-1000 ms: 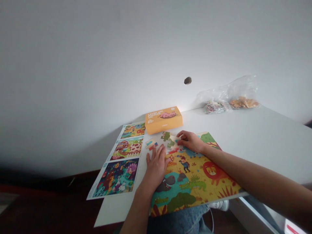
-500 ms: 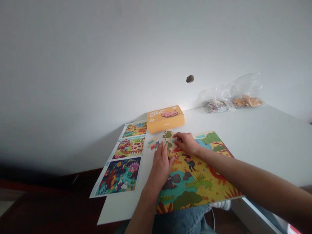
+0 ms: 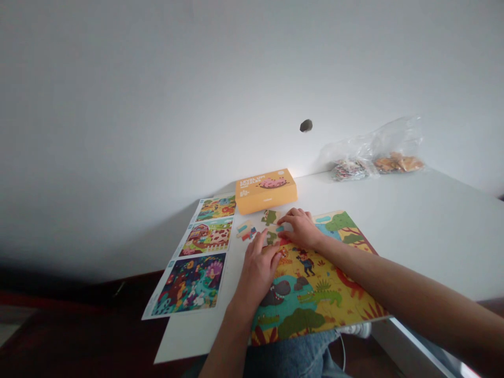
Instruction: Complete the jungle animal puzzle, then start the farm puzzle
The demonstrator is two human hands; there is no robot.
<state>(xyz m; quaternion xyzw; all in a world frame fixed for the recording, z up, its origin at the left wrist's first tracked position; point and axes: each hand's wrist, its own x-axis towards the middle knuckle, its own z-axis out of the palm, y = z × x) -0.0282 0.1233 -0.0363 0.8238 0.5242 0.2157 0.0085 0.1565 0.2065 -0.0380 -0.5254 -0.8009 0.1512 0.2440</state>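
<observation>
A jigsaw puzzle (image 3: pixel 311 299) with a jungle picture lies at the table's near edge, most of it joined. My right hand (image 3: pixel 302 229) reaches over its far left part, fingers curled around a puzzle piece (image 3: pixel 284 227) that they partly hide. My left hand (image 3: pixel 258 268) rests at the puzzle's left side, fingers stretched forward and thumb apart over the picture. Just beyond the left fingertips lies a green and cream puzzle piece (image 3: pixel 271 238). Farther back is another green puzzle piece (image 3: pixel 270 217), and to the left sit loose puzzle pieces (image 3: pixel 246 230).
An orange puzzle box (image 3: pixel 266 191) stands behind the pieces, near the wall. A sheet with three printed pictures (image 3: pixel 189 282) overhangs the table's left edge. Clear bags of pieces (image 3: pixel 350 169) lie at the back right of the white table (image 3: pixel 425 226).
My right fingers have shifted slightly at the far left part of the puzzle. My left hand has drawn slightly left, its fingers and thumb still apart. The view has moved a little.
</observation>
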